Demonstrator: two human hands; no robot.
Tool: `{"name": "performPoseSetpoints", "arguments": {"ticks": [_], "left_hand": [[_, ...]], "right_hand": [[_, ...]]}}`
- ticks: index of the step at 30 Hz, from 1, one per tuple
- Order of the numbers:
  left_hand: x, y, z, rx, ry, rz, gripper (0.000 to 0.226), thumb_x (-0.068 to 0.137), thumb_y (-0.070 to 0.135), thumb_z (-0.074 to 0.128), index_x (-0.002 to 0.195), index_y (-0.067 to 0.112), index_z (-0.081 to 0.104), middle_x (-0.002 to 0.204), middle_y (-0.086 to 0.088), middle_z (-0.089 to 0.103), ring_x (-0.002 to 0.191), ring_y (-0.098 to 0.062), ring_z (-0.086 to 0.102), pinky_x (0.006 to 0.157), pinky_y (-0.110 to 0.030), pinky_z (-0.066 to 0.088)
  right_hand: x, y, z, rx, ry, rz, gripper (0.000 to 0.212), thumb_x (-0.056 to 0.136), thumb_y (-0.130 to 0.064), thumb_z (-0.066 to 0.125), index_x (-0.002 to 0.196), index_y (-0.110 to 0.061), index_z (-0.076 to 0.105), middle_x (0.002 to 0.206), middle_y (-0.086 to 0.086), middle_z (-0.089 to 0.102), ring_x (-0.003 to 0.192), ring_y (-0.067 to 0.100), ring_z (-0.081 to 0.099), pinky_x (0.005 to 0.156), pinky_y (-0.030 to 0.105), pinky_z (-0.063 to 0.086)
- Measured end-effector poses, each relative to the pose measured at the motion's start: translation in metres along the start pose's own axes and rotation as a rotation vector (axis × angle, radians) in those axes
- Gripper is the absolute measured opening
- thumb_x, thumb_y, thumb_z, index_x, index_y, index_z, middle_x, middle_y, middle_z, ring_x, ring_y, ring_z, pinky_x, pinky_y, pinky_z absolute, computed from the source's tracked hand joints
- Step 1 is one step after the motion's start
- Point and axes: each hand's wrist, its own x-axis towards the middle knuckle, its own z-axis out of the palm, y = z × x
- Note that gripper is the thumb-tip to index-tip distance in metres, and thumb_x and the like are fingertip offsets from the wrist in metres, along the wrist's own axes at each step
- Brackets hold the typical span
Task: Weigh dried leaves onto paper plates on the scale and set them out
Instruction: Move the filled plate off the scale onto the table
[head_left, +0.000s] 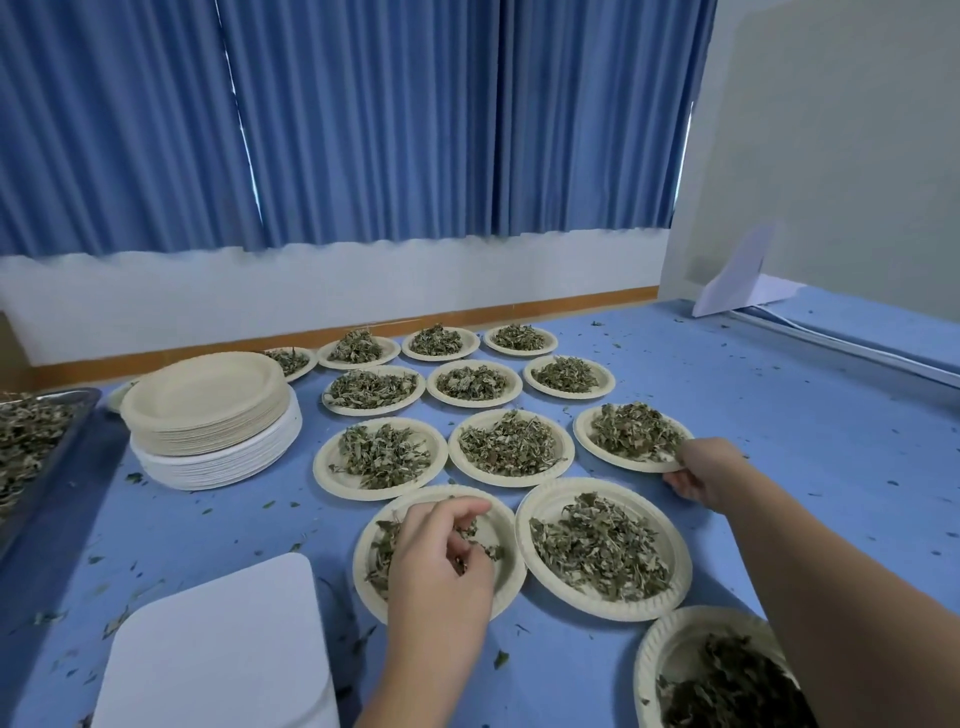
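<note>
Paper plate (586, 432) rim gripped by right hand (707, 472); left hand (441, 569) fingers (466, 512) pinch leaves (381, 548), partly hiding them.

No readable text, label, brand, number or sign shows on anything in view, plates and scale included.

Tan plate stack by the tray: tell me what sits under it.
Under the tan plate stack sits a stack of white plates, resting on the blue table. Anything between or beneath them is covered.
</note>
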Motion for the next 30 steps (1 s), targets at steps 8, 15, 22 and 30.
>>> {"name": "performPoseSetpoints", "arguments": {"ticks": [8, 15, 22, 30], "left_hand": [[-0.001, 0.001, -0.002, -0.074, 0.013, -0.038, 0.049, 0.080, -0.008, 0.054, 0.084, 0.039, 0.065, 0.093, 0.008, 0.057, 0.074, -0.005, 0.056, 0.066, -0.017, 0.045], [-0.001, 0.011, -0.039, -0.193, 0.119, -0.101, 0.052, 0.084, -0.003, 0.054, 0.086, 0.048, 0.066, 0.094, 0.014, 0.061, 0.062, -0.002, 0.053, 0.057, -0.018, 0.040], [0.005, 0.000, -0.134, -0.199, 0.328, -0.103, 0.048, 0.085, -0.003, 0.051, 0.082, 0.041, 0.067, 0.091, 0.012, 0.065, 0.057, 0.003, 0.051, 0.058, -0.021, 0.042], [-0.005, -0.044, -0.206, -0.104, 0.387, -0.184, 0.039, 0.090, -0.005, 0.048, 0.091, 0.029, 0.065, 0.099, 0.008, 0.061, 0.072, -0.005, 0.054, 0.066, -0.025, 0.041]], "right_hand": [[-0.023, -0.005, -0.010, 0.081, -0.151, 0.026, 0.022, 0.099, -0.007, 0.050, 0.119, -0.001, 0.044, 0.095, 0.023, 0.065, 0.064, 0.026, 0.069, 0.042, 0.030, 0.056], [-0.044, -0.004, -0.015, 0.155, -0.136, -0.023, 0.015, 0.098, -0.007, 0.049, 0.109, 0.003, 0.049, 0.078, 0.020, 0.058, 0.049, 0.023, 0.062, 0.035, 0.027, 0.051], [-0.112, -0.037, 0.036, 0.322, -0.519, -0.065, 0.006, 0.093, -0.002, 0.053, 0.097, 0.001, 0.057, 0.056, 0.007, 0.053, 0.047, 0.016, 0.059, 0.049, 0.025, 0.055], [-0.214, -0.059, 0.130, 0.218, -0.831, -0.100, 0.009, 0.094, -0.005, 0.053, 0.099, 0.001, 0.058, 0.065, 0.008, 0.060, 0.059, 0.017, 0.055, 0.053, 0.025, 0.048]]}}
